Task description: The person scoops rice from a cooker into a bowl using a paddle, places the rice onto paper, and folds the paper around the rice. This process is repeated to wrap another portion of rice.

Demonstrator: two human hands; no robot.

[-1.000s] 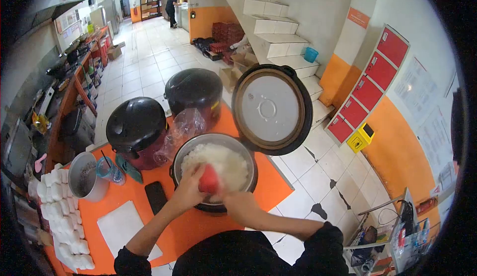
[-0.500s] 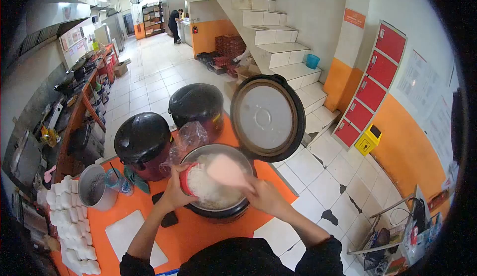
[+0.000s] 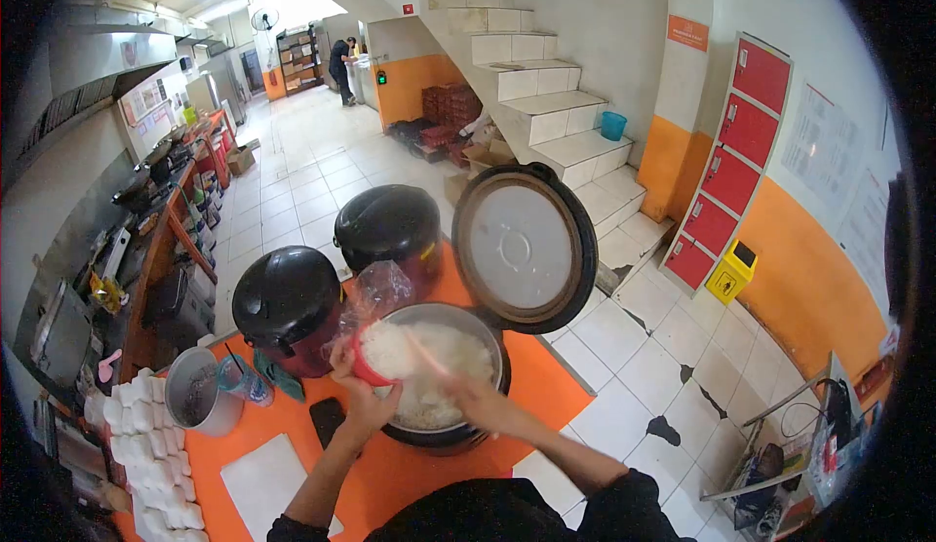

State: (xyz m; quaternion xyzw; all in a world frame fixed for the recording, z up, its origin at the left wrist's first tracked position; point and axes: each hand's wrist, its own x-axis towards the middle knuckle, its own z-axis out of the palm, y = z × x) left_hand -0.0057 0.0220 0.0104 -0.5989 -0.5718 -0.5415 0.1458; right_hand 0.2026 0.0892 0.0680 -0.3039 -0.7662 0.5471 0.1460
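My left hand (image 3: 366, 396) is wrapped round a red bowl (image 3: 365, 367) heaped with white rice (image 3: 387, 349). The bowl is over the left side of an open rice cooker (image 3: 503, 371), which has more cooked rice in its metal pot. My right hand (image 3: 476, 404) grips a pale pink rice paddle (image 3: 427, 355), blurred by motion, whose blade is at the rice beside the bowl. Behind the pot the cooker's round lid (image 3: 522, 250) stands raised. A clear plastic bag (image 3: 378, 290) lies just beyond the bowl.
Two closed black cookers (image 3: 288, 298) stand at the table's far side. To the left are a grey bucket (image 3: 200, 396), a plastic cup (image 3: 244, 381), stacked white foam boxes (image 3: 146, 445), a white sheet (image 3: 278, 483) and a black phone-like object (image 3: 329, 420). A person (image 3: 341, 66) stands far back.
The paddle has swung down from above the pot and turned edge-on by the bowl. My right hand has moved lower and slightly left. The bowl looks fuller and tilts toward the pot.
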